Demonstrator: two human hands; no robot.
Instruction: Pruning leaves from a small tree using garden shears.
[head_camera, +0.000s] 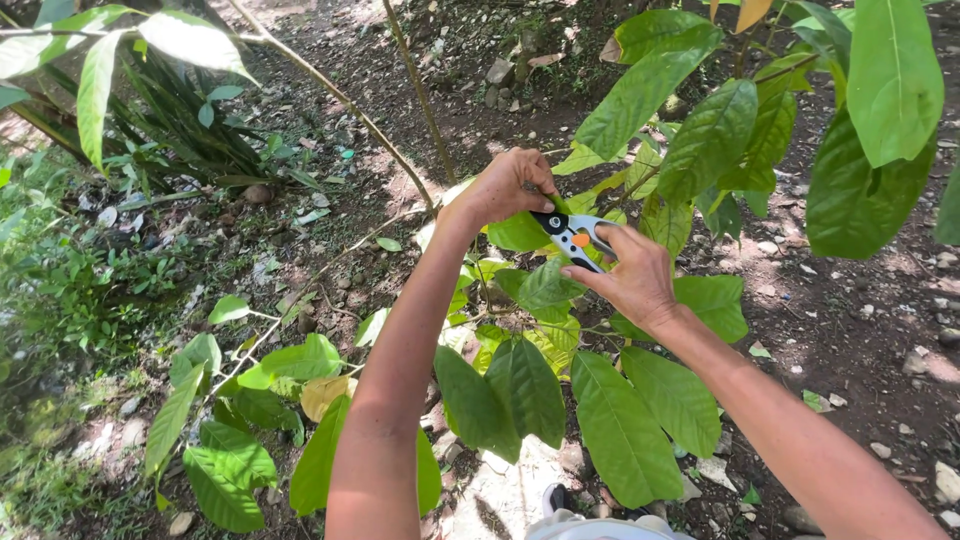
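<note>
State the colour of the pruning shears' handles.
Pruning shears: grey-white handles, black head, orange spot; head view.

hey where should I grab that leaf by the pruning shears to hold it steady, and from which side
Pinch the leaf near its stalk end, coming from the left, as the left hand does. The pruning shears in the right hand close in from the right, so gripping on the left probably keeps fingers away from the blades.

The grey-and-black hand pruning shears with an orange button (577, 238) lie tilted between the two hands, held in the right one, their dark head pointing up-left into the foliage. The broad, yellow-green oval leaf (520, 232) sits just beside that head, pinched at its upper edge by the left hand.
</note>
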